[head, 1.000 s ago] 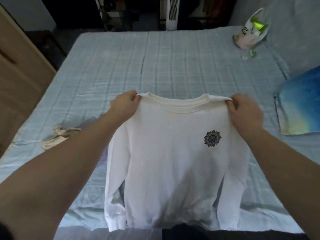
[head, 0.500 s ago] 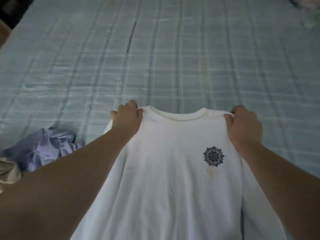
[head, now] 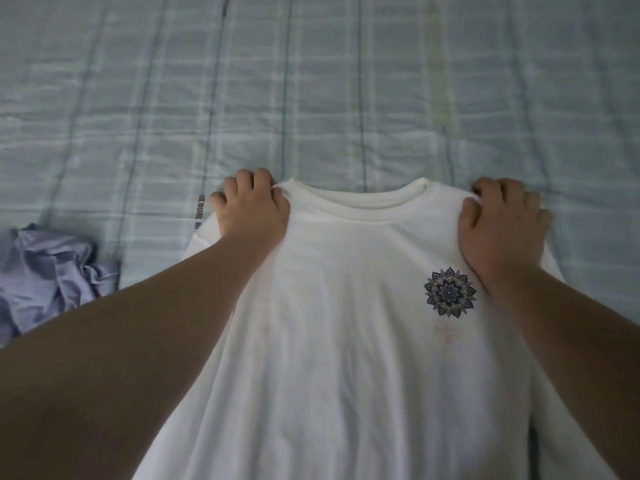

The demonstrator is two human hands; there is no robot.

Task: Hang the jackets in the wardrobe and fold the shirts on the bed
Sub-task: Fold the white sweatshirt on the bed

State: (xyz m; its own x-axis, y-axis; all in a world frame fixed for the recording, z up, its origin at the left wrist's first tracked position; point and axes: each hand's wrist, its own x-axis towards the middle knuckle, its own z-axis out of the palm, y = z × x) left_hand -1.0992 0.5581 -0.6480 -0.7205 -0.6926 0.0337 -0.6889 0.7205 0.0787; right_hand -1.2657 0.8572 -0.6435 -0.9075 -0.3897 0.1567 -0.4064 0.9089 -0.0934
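Two pinches are all that keep the white shirt [head: 346,323] in shape: your left hand [head: 254,206] has its fingers curled and clamped on one shoulder, your right hand [head: 498,220] is bunched the same way on the other, and the collar [head: 363,202] sags between them. The shirt lies front up over the checked bed [head: 311,81], its mandala print [head: 449,292] just beside your right wrist, and its hem runs out of view toward you (so whether the bottom lies flat cannot be told). If you release one shoulder before the other, the body probably skews and every later fold inherits the slant. Soft ridges run lengthwise down the chest; fold over them without smoothing and they likely set as creases. The sleeves are mostly hidden under your forearms, so one may be tucked beneath the body and come out lumpy. A crumpled lilac garment [head: 52,271] sits near the left side, and a sleeve swung outward there could land on it and drag it in.
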